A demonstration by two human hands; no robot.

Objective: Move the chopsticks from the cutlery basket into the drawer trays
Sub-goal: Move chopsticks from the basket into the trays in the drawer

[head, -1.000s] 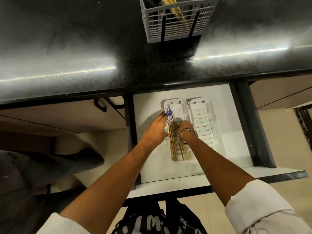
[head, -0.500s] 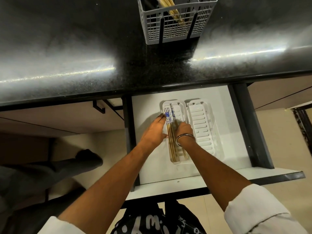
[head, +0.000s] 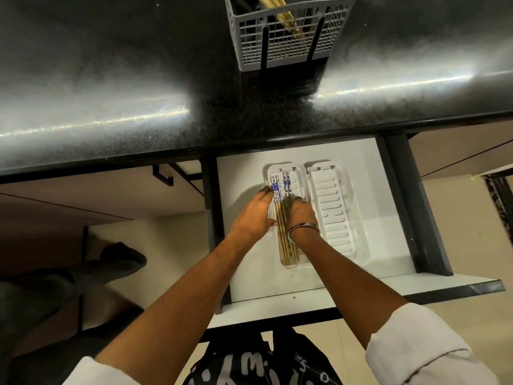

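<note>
A grey cutlery basket stands on the black counter and holds several wooden chopsticks. Below it the white drawer is pulled out with two white slotted trays side by side. In the left tray lie several chopsticks with blue-and-white patterned tops pointing away from me. My left hand rests flat along the tray's left side, fingers against the chopsticks. My right hand, a metal bangle on its wrist, has its fingers curled down on the chopsticks. The right tray holds nothing.
The black counter edge overhangs the drawer's back. Dark drawer sides frame it. A dark bag hangs below the drawer front. A person's leg and shoe are on the floor at the left.
Both hands have slid a little toward the far end of the left tray, nudging the chopsticks along it. The patterned tops now lie nearer the tray's far end.
</note>
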